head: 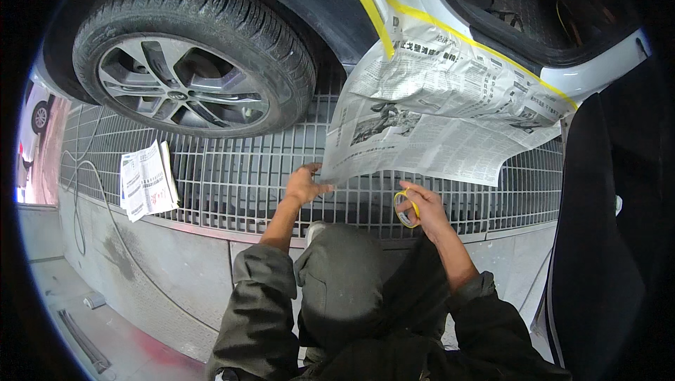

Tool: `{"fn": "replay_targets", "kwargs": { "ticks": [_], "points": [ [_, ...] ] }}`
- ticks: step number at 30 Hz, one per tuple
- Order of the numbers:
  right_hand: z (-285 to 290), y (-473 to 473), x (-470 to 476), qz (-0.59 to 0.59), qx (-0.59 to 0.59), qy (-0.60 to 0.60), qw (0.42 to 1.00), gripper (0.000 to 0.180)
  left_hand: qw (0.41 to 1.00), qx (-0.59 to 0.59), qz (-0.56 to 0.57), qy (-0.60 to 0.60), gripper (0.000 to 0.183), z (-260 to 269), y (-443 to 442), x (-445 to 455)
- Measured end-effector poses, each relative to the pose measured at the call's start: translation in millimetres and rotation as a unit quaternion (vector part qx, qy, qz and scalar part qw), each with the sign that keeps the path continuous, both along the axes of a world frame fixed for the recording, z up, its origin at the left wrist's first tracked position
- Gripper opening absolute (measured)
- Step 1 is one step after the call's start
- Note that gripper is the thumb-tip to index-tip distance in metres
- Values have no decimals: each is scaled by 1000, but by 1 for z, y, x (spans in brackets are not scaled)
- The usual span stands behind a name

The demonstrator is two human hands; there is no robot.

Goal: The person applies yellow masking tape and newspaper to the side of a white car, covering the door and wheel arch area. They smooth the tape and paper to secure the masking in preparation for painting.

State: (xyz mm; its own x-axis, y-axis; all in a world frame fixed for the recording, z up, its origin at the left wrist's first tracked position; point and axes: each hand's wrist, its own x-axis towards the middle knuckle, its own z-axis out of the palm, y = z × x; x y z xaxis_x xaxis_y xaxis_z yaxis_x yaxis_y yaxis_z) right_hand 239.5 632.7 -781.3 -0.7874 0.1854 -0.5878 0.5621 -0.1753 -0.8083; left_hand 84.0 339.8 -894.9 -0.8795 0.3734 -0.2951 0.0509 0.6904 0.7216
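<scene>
A large newspaper sheet (422,133) hangs from the car's lower side, its upper edge fixed with yellow masking tape (474,40). At the sheet's lower left corner is my left hand (304,186), thumb and fingers spread; whether they touch the paper is hard to tell. My right hand (430,209) holds a roll of yellow masking tape (406,209), with a finger through its core. The roll is below the sheet's lower edge. Another yellow tape strip (377,11) runs down the wheel arch edge onto the newspaper.
A car wheel (179,91) stands at upper left on a metal floor grating (237,170). Folded newspapers (147,183) lie on the grating. A hose (113,222) crosses the floor at left. The open car door (601,222) rises at right, beside the door sill (585,83).
</scene>
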Motion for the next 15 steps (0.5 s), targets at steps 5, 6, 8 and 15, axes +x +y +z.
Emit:
{"fn": "replay_targets", "kwargs": {
  "ticks": [5,6,8,15],
  "points": [
    [-7,-4,9,24,-10,-32,999,47,989,-11,55,-136,74,-64,4,21],
    [-11,-3,10,15,-36,-55,998,43,986,51,78,-137,65,-74,3,27],
    [-26,-5,14,16,-42,-59,997,38,939,204,199,-190,54,-91,6,39],
    [-85,-16,16,-10,-78,-103,991,30,663,487,445,-353,55,-116,42,71]
  ]
}}
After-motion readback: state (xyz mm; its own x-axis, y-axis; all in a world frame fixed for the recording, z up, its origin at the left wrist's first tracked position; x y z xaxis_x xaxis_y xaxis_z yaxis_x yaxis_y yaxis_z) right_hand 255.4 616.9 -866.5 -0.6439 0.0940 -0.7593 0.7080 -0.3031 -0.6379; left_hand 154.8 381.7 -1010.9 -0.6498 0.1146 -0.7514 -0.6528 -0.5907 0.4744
